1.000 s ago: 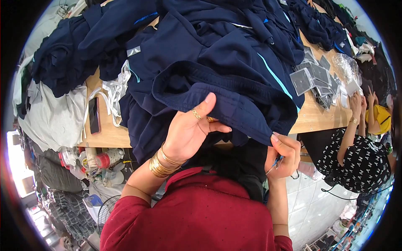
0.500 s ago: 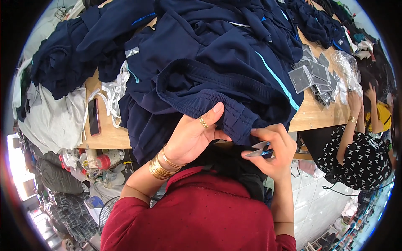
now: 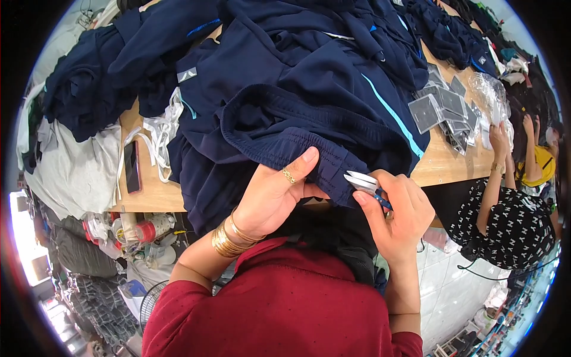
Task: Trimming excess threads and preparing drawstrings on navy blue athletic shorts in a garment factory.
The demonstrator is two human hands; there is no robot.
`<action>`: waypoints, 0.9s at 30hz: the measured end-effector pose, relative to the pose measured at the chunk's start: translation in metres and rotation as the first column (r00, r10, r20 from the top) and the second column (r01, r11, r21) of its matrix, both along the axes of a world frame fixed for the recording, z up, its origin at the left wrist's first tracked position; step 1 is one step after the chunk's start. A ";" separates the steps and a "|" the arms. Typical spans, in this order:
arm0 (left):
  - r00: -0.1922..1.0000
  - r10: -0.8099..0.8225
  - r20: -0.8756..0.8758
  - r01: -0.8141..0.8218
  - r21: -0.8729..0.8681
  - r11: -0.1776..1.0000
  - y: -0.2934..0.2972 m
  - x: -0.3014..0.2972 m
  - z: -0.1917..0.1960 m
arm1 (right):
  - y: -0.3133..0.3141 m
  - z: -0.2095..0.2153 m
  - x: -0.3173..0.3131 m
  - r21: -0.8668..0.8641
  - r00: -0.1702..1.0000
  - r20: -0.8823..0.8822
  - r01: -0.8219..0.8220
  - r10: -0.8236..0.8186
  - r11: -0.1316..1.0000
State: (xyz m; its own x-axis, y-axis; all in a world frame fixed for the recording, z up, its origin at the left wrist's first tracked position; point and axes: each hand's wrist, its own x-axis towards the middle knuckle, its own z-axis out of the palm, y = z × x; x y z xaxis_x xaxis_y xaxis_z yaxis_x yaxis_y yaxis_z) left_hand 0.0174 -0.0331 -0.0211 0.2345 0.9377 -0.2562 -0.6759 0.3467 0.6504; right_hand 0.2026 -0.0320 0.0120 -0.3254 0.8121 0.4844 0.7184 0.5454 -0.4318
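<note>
The navy waistband [image 3: 297, 140] was gripped by the left hand [image 3: 273, 196]; small snips [image 3: 364, 181] were held closed-fisted in the right hand [image 3: 395, 217].

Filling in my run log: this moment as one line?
left hand: grips navy garment waistband | right hand: holds thread snips at hem | wooden table
</note>
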 end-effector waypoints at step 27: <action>0.997 -0.046 0.062 0.044 0.036 0.998 0.004 -0.002 -0.009 | 0.002 -0.004 0.003 -0.068 0.992 -0.117 0.028 -0.036 0.997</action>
